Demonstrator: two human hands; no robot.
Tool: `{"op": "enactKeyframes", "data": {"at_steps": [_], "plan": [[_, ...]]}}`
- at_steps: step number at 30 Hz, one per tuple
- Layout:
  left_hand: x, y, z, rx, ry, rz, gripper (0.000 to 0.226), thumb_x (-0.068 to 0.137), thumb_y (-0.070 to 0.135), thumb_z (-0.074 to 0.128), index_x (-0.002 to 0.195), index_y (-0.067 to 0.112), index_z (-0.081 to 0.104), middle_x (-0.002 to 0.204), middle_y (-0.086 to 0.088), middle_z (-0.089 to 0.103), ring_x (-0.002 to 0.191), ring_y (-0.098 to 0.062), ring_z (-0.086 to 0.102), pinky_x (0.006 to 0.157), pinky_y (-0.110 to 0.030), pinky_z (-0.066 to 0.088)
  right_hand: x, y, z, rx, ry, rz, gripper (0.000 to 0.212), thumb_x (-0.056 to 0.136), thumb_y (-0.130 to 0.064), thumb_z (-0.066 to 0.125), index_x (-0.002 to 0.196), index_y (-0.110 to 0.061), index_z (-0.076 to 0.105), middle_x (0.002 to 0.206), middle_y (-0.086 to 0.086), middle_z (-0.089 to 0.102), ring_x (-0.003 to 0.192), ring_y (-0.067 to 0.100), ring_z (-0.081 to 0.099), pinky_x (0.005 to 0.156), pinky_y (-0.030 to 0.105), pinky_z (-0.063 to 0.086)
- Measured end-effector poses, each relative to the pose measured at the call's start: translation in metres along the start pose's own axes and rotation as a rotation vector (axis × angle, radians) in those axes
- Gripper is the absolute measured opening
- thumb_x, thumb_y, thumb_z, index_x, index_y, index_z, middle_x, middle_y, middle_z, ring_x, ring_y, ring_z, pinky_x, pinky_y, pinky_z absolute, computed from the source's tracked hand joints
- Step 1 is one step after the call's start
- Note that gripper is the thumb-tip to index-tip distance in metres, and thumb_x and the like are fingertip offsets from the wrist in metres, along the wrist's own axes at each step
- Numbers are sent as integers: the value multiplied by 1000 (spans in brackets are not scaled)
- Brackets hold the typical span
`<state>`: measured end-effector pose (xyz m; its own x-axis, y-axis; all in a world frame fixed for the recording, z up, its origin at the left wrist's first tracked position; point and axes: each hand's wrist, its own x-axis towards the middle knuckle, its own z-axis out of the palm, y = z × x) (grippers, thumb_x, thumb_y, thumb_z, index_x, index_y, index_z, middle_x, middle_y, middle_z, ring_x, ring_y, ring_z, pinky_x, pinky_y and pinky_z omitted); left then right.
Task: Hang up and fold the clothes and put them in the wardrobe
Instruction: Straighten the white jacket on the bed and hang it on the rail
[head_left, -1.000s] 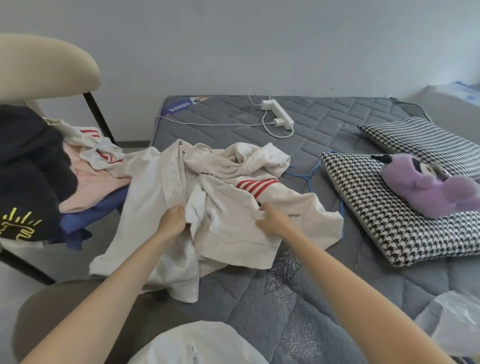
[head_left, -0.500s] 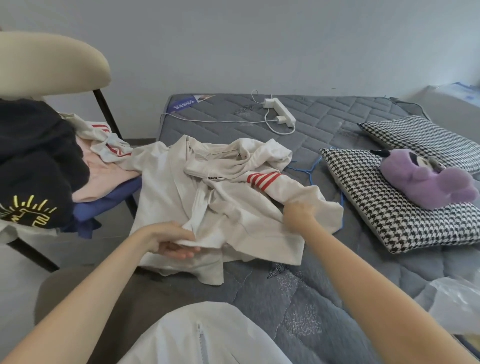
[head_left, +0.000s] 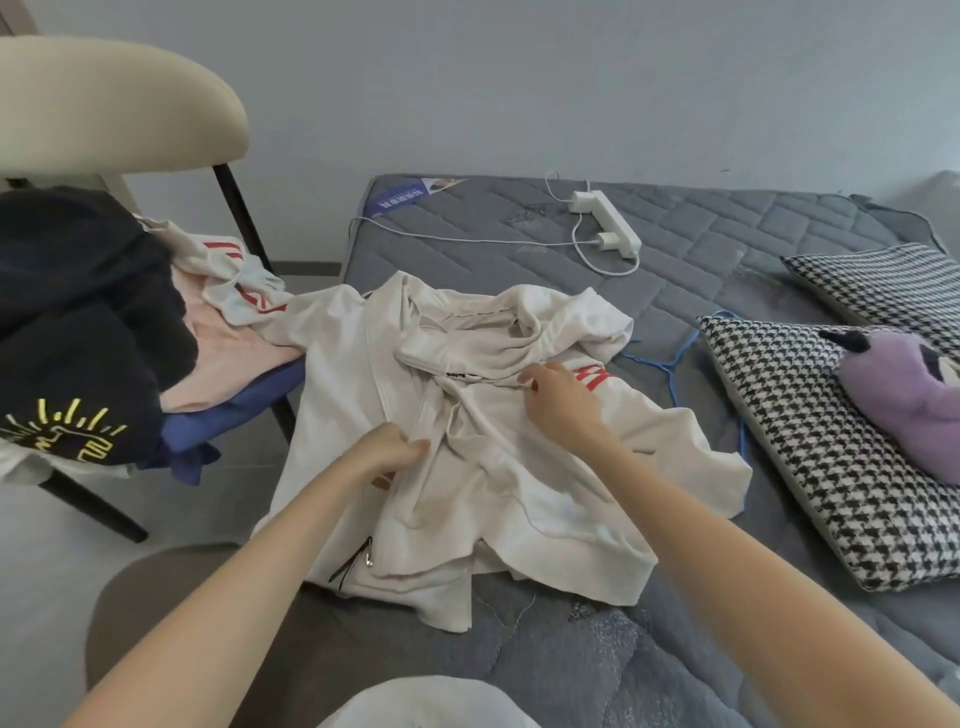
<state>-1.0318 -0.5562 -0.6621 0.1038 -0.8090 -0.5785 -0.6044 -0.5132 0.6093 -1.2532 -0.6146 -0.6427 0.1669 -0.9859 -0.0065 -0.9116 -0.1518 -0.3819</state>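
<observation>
Hoodie (head_left: 545, 493) partly over blue hanger (head_left: 674, 375)

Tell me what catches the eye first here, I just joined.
A rumpled white hoodie lies mid-frame on the grey mattress, the left hand pinching its zipper edge and the right hand at its hood. Left of it, a chair is heaped with clothes, among them a black garment with yellow print; on the right, a purple plush toy lies on a houndstooth pillow.
</observation>
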Motion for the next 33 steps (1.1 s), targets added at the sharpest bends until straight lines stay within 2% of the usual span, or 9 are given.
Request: {"op": "enactKeyframes", "data": {"at_steps": [3,6,8,15,18,23,28,30,33], "plan": [[24,3,3,-35,51,19,29,92,29,50,69,13,41,66,-3,42,58,-20,44,57,-27,37,34,-4,10,-15,3,-64,43,91,-4,41,128,-20,55,133,4,51,110,30,56,78,36,46],[44,3,4,-14,99,25,24,93,35,52,96,12,50,91,-4,54,84,-23,56,69,-28,42,67,-2,19,-100,-41,-92,52,88,0,42,134,-25,50,138,1,49,113,30,57,77,35,44],[56,4,4,-16,174,29,40,93,38,54,120,9,50,115,-6,58,109,-25,56,86,-31,45,83,0,26,-200,-109,-110,55,84,-1,51,133,-26,49,137,0,49,111,32,57,76,34,42],[90,7,-4,-81,192,38,27,89,36,62,106,16,55,93,5,55,95,-18,55,77,-26,41,118,2,38,-456,-187,-239,26,93,-12,50,112,-15,66,115,4,61,101,29,62,73,33,43],[95,3,-7,-114,164,38,17,89,32,62,89,18,52,80,6,54,81,-17,54,66,-27,41,124,2,25,-342,-169,-197,22,95,-12,45,105,-9,64,106,10,62,96,33,61,71,34,44],[97,5,-14,-93,117,27,19,88,25,59,79,17,44,78,2,53,71,-17,50,59,-28,35,148,-7,-18,275,152,55,18,98,-12,41,92,-6,57,80,12,65,68,31,65,68,43,53],[99,7,-19,-91,40,-7,19,89,19,54,79,16,38,76,-1,47,64,-16,42,54,-27,31,206,-22,-59,522,376,257,22,98,-15,41,108,-3,55,112,16,63,103,32,57,92,38,43],[99,8,-21,-122,-11,-34,21,89,15,53,78,16,35,73,-2,43,60,-16,40,46,-23,34,220,-29,-63,505,296,190,29,97,-6,37,122,-1,50,129,16,52,118,28,48,96,27,33],[95,10,-27,-244,-135,-112,19,89,7,53,83,14,36,77,-6,44,60,-17,45,46,-27,49,220,-36,-54,403,117,11,51,93,7,35,143,-1,30,156,16,17,145,26,18,111,25,16]]}}
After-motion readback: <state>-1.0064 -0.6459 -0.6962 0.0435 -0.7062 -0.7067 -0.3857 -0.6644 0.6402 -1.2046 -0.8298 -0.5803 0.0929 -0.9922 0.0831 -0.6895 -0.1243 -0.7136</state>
